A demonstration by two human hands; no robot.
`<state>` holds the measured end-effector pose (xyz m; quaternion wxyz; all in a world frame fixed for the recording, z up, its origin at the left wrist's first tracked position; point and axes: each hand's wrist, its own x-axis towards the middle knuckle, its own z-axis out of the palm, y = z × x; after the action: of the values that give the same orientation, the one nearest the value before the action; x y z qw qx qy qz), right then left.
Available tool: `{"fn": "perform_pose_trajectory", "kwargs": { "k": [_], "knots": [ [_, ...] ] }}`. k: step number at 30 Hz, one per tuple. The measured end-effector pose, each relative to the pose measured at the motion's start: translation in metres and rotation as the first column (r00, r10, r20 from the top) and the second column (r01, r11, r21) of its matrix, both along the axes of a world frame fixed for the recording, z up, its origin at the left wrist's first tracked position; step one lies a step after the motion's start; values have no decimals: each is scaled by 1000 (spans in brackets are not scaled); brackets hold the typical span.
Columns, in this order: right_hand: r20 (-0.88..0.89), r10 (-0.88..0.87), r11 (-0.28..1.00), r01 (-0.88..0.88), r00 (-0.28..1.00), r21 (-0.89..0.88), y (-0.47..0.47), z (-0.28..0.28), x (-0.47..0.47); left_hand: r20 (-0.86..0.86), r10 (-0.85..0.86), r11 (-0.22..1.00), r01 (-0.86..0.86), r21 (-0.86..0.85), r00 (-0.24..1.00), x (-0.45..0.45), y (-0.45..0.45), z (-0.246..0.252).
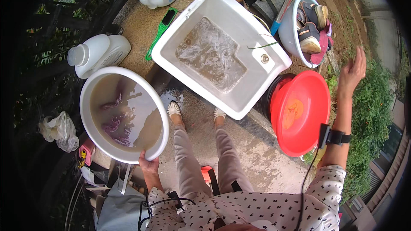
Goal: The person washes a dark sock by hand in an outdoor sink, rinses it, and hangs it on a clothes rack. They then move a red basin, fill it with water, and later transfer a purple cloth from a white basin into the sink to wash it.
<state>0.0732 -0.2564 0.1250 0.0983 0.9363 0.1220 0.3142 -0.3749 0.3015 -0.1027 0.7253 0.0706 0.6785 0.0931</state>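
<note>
My left hand (149,164) grips the near rim of a white basin (164,123), its thumb over the edge. Cloudy brown water fills this basin, and purple-pink cloth (112,125) lies partly under the surface. Out to the right, my right hand (353,67) is raised with its fingers extended and nothing in it. Ahead of me stands a white rectangular sink (253,101) with foamy, murky water (212,54) in its bottom. A red plastic basin (313,115) sits tilted to the right of the sink, nearer to me than my right hand.
Beside the sink lies a green-handled scrub brush (159,33). White plastic jugs (101,53) stand on the left ledge and at the back. A pale blue basin (289,35) holds shoes (310,40) and a pink item. A broom-like pole (285,9) leans by the sink. Plants grow on the right.
</note>
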Motion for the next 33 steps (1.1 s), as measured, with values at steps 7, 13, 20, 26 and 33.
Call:
{"fn": "perform_pose_trajectory", "kwargs": {
  "k": [7, 13, 20, 26, 33],
  "knots": [
    [-286, 148, 972, -85, 947, 219, 64, -54, -15, 39, 4, 999, -2, -34, 999, 9, -2, 11],
    [-727, 480, 852, -63, 490, 520, 222, -285, -41, 57, -38, 999, 37, 16, 998, 20, -8, 19],
    [-910, 201, 978, -30, 361, 205, 247, -466, -24, 79, -55, 999, 55, 1, 995, 23, -11, 23],
    [-809, 284, 958, -193, 514, 214, 243, -476, -37, 24, -6, 1000, 5, 17, 1000, 25, -12, 25],
    [-928, 218, 976, -62, 303, 209, 229, -474, -41, -13, -43, 999, 43, 23, 999, 27, -12, 26]
  ]
}}
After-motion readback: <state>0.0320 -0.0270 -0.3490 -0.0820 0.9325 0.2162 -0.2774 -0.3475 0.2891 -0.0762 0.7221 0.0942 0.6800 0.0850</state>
